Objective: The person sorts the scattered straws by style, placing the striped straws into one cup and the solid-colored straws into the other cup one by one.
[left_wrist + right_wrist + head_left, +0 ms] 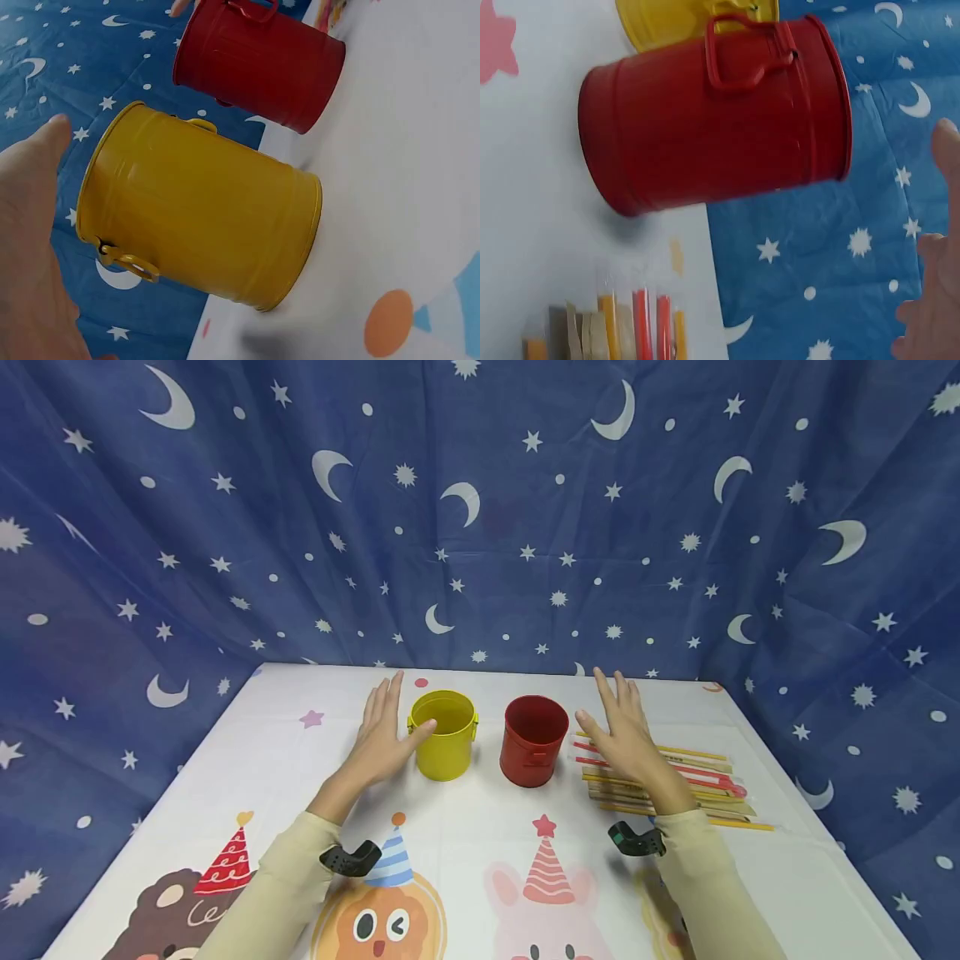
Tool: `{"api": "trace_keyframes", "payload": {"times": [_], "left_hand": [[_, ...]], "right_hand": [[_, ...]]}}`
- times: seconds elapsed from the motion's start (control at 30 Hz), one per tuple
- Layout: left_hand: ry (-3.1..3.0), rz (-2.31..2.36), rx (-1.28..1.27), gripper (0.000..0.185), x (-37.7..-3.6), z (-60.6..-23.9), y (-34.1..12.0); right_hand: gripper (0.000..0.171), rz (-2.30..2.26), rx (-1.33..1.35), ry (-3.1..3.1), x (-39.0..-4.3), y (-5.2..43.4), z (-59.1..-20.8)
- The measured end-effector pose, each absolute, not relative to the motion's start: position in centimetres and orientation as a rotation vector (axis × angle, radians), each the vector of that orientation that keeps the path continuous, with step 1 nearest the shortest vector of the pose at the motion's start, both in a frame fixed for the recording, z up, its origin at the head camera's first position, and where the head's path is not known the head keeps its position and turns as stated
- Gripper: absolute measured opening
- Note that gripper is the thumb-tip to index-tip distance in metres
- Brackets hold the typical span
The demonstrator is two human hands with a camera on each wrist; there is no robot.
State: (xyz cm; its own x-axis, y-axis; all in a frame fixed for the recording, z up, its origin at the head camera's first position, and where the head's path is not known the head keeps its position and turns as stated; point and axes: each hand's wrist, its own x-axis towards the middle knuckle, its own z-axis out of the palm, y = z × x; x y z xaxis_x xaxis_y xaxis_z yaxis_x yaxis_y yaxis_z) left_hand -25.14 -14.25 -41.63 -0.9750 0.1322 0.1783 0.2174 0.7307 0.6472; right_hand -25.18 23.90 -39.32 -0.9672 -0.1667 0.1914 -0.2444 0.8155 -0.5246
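Note:
A yellow metal bucket [444,752] with small side handles stands upright near the middle of the table. To its right is a similar red bucket [531,752], also upright. My left hand [382,739] hovers at the yellow bucket's left side, fingers extended forward and thumb pointing toward it; in the left wrist view the thumb is apart from the yellow bucket [199,206]. My right hand [621,731] is held to the right of the red bucket [720,120], fingers spread, above a row of thin wrapped sticks [697,777]. Both hands hold nothing.
The sticks, red, yellow and tan in clear wrappers, lie side by side on the right. A white tablecloth [465,835] printed with party animals covers the table. Behind it hangs a blue curtain [510,593] with moons and stars.

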Motion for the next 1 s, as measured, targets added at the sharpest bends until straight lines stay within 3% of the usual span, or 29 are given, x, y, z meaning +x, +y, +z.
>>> {"api": "trace_keyframes", "payload": {"times": [0.27,0.57,0.83,1.0], "left_hand": [[-2.815,-1.248,-0.363,0.117,-26.5,-42.6,-14.3],[-2.813,-1.644,-0.453,0.130,-27.1,-44.7,-14.9],[-2.844,-1.791,-0.400,0.127,-27.3,-46.4,-15.3],[-2.905,-1.781,-0.471,0.107,-27.3,-47.1,-15.5]], "right_hand": [[0.085,0.977,0.315,-2.847,-26.4,26.4,-39.5],[0.074,1.134,0.361,-2.814,-27.0,28.3,-40.8],[0.061,1.158,0.346,-2.853,-27.1,29.1,-41.5],[0.057,1.135,0.360,-2.840,-27.5,30.3,-42.4]]}}
